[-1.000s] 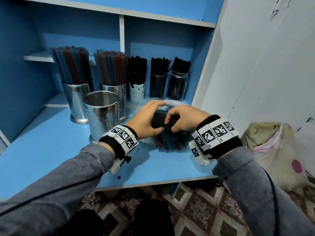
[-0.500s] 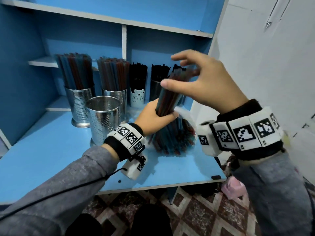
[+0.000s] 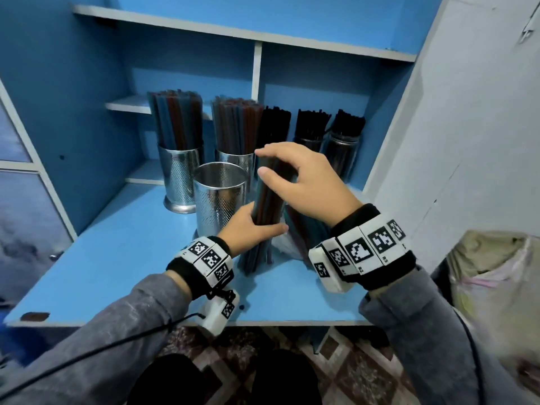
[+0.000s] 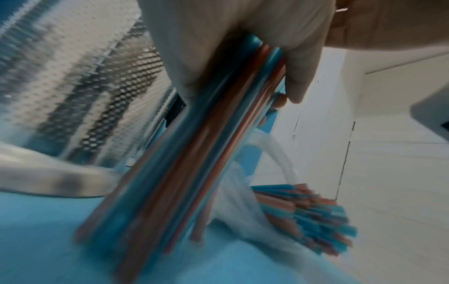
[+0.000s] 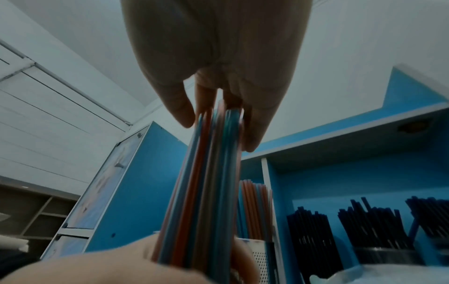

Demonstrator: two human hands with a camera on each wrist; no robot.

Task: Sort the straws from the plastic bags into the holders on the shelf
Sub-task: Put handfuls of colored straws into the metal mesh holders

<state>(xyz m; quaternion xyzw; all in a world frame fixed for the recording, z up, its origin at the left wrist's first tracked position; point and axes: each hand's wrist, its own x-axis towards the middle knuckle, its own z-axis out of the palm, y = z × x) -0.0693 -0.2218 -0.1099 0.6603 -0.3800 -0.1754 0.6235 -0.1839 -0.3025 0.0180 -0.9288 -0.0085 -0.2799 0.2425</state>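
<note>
Blue shelf [image 3: 122, 258]: far holders [image 3: 178, 173] full of straws; near holder [image 3: 219, 197] empty. Left hand [image 3: 248, 232] grips straw bundle [image 3: 264, 217], now stood upright; right hand [image 3: 304, 182], lowered, pinches its top. Bag [image 3: 304, 229] right.

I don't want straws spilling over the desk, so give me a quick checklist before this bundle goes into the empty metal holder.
1. Left hand grips the straw bundle around its middle: ok.
2. Right hand steadies the bundle's top ends: ok.
3. Bundle upright, lower ends on the desk: ok.
4. Empty holder stands open-topped just left of the bundle: ok.
5. Bottom ends level: not ok; some reach lower than others.
6. Remaining straws stay in the plastic bag: cannot tell.
</note>
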